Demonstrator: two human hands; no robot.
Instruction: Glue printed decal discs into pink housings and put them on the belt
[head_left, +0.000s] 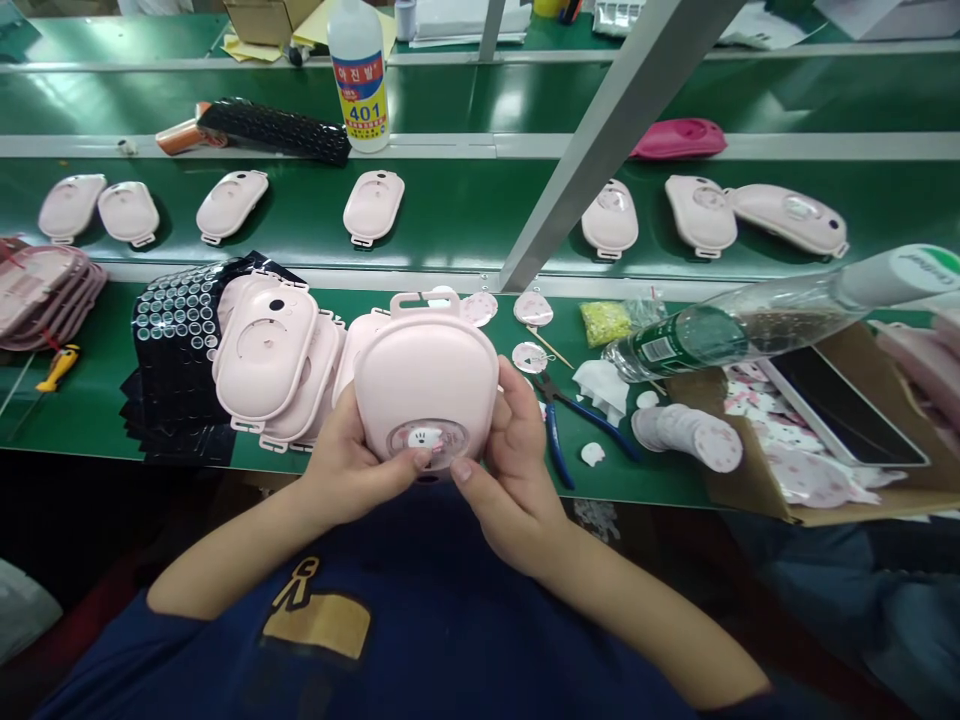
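A pale pink plastic lid (427,370) is held up in front of my chest, its round clear window turned toward me. Inside that window shows a small white cat-face piece (422,439). My left hand (356,460) grips the lid's left side, thumb at the window's lower edge. On the right side my right hand (517,470) wraps round it, thumb beside the same window. To the left lies a pile of similar pink lids (266,350), partly resting on black sheeting (180,340). Right of my hand lie blue-handled pliers (559,440) and round printed discs (531,357).
Several pink lids (373,205) lie along the green surface beyond a metal rail. A slanted grey post (600,110) rises mid-view. At right, a clear bottle (720,320) leans over a cardboard box (750,480). A white glue bottle (358,80) stands at the back.
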